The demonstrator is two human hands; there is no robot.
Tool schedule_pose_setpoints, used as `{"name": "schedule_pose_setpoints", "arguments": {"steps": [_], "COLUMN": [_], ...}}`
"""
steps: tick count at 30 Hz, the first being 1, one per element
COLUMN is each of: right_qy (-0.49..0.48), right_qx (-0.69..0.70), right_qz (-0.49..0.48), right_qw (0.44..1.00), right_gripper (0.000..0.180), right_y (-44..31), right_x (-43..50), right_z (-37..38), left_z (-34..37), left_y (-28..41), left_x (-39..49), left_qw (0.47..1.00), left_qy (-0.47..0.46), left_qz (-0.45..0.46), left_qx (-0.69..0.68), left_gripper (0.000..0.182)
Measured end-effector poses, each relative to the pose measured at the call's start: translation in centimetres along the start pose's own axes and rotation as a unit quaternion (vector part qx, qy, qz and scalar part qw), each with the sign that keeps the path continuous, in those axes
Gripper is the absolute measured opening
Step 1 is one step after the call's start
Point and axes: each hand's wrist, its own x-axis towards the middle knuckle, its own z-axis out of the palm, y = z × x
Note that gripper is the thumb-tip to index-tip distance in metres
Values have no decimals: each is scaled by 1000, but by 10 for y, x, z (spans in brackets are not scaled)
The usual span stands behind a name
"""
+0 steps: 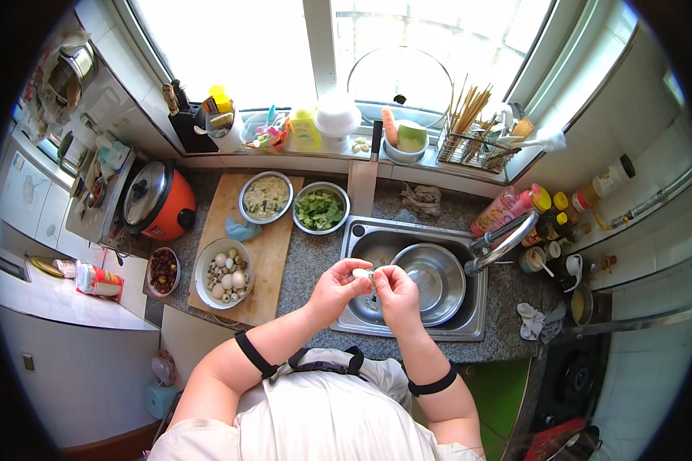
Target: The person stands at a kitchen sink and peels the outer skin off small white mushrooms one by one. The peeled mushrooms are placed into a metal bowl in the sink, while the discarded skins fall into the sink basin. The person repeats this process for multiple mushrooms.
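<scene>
Over the left part of the stainless steel sink (415, 227), my left hand (339, 288) holds a small pale egg (360, 273) between thumb and fingers. My right hand (398, 291) meets it from the other side, thumb and fingertips pinched at the egg's edge. Something speckled shows between the fingertips, too small to make out, perhaps shell. Beneath and to the right of my hands, a steel basin (438, 282) sits inside the sink. To the left, a white bowl (203, 292) holds speckled quail eggs and larger pale eggs.
The bowl of eggs stands on a wooden cutting board (271, 253), beside a blue plastic bag (243, 229). Bowls of shredded food (266, 197) and chopped greens (320, 208) stand behind. A faucet (507, 239) arches over the sink's right side. A cleaver (362, 184) leans against the sill.
</scene>
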Motion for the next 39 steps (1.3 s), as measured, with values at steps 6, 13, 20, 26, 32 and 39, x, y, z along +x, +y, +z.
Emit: {"name": "schedule_pose_setpoints", "arguments": {"steps": [6,13,20,26,32,39], "right_qy": [-36,-60,-20,-23,-21,-21], "right_qx": [162,341,290,285,233,213], "right_qz": [94,201,143,126,110,109], "right_qw": [982,917,946,950,966,971], "right_gripper": [14,14,14,12,12,11], "right_y": [2,-2,-2,0,6,3], "right_x": [5,11,11,10,8,5], "right_z": [-5,-15,-12,-14,-19,-18], "left_z": [-3,-4,-9,-20,-24,-23], "left_y": [-1,-1,-1,-5,-9,-3], "left_x": [4,8,10,12,11,8], "left_qw": [994,986,980,957,973,966], "left_qy": [-11,7,5,11,23,30], "left_qz": [-37,-69,-88,-126,-104,-109], "left_qx": [-99,-152,-177,-263,-205,-230], "left_gripper": [33,33,36,36,35,33]}}
